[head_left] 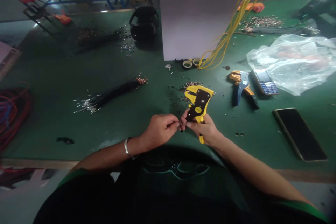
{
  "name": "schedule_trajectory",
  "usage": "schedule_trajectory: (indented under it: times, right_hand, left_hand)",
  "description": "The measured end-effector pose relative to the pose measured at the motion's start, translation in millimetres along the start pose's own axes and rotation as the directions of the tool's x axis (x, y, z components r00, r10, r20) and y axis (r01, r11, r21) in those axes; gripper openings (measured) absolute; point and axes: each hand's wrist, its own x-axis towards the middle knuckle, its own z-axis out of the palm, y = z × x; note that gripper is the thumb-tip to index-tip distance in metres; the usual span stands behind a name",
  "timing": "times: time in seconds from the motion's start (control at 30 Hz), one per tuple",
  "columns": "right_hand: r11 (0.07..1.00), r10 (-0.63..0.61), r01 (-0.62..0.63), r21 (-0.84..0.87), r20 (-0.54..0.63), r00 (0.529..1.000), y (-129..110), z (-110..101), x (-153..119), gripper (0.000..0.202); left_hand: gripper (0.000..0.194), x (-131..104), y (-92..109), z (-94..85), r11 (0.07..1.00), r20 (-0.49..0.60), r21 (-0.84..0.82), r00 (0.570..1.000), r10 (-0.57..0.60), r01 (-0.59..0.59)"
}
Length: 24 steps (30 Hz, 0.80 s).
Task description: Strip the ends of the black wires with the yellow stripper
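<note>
My right hand is wrapped round a yellow and black wire stripper, its jaws pointing away from me. My left hand is closed in a pinch, its fingertips meeting those of my right hand just left of the tool. Something small and dark shows between the fingertips, too small to name. Beyond the stripper's jaws lies a heap of short cut bits, some coppery. Left of my hands rests a bundle of black wires, with silvery tips at one end and coppery tips at the other.
On the green table lie a second, blue and orange tool, a keypad phone, a smartphone and a plastic bag. Tape rolls and yellow wires are near the upright panel. Red cables lie far left.
</note>
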Motion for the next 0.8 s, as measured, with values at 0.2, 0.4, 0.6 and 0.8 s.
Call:
schedule_trajectory:
  times: [0.2,0.4,0.6,0.8]
  right_hand:
    - [0.999,-0.025,0.026,-0.026,0.006,1.0,-1.4,-2.9,-0.1,0.019]
    - [1.0,-0.029,0.03,0.005,-0.018,0.999,-5.8,-1.6,1.8,0.019]
    - [1.0,0.009,-0.008,0.017,-0.039,0.999,-8.4,-1.4,5.5,0.027]
    - [0.996,0.007,-0.008,-0.093,-0.005,1.0,-8.8,-3.0,4.3,0.025]
  left_hand:
    - [0.015,1.8,2.7,-0.9,0.994,0.064,-0.067,0.994,-0.086,0.09]
    - [0.013,6.2,2.9,-3.2,0.905,0.125,-0.25,0.939,-0.321,0.343]
    - [0.013,12.2,13.5,-13.9,0.913,-0.034,-0.248,0.939,-0.343,0.324]
    - [0.016,24.5,25.9,-13.2,0.944,-0.192,-0.247,0.944,-0.267,0.217]
